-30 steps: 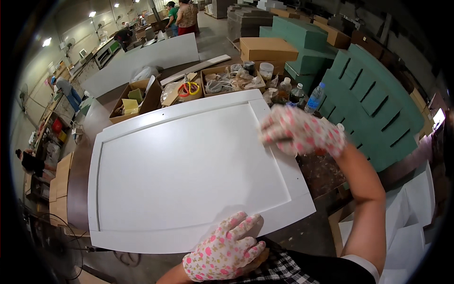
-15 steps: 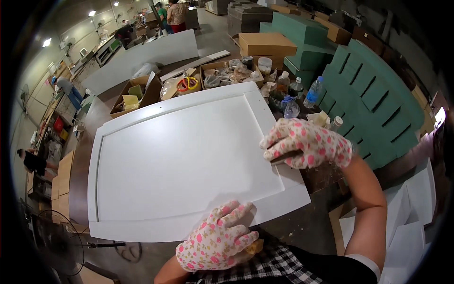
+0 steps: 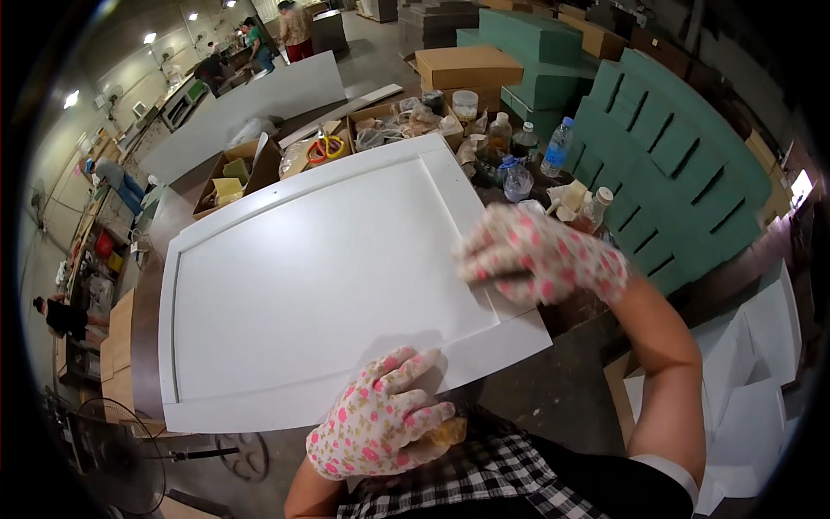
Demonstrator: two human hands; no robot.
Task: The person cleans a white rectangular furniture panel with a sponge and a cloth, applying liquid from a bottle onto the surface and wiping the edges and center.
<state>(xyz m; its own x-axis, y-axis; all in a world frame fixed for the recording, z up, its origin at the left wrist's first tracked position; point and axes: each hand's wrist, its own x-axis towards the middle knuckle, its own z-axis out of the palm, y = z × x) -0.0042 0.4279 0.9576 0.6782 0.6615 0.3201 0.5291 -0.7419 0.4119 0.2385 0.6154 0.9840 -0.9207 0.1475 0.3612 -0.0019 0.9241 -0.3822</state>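
A white framed panel (image 3: pixel 303 285) with a recessed middle lies in front of me on the table. My right hand (image 3: pixel 543 253), in a floral glove and blurred, is closed around a thin brown pad (image 3: pixel 515 276) at the panel's right frame strip. Most of the pad is hidden by the fingers. At the near edge my left hand (image 3: pixel 376 419), gloved alike, rests its upper fingers on the panel. Its lower fingers curl round a crumpled yellowish piece (image 3: pixel 448 432), whose kind I cannot make out.
Beyond the panel sit boxes of odds and ends (image 3: pixel 246 169), scissors (image 3: pixel 327 148) and several bottles (image 3: pixel 558 147). Slotted green foam (image 3: pixel 674 164) rises at the right, with white sheets (image 3: pixel 752 346) below. A fan (image 3: pixel 112 454) stands at lower left; other people (image 3: pixel 296 30) are far off.
My right hand has shifted slightly left along the frame strip with the pad. The whole scene, panel and left hand included, sits a little further left and mostly higher in view.
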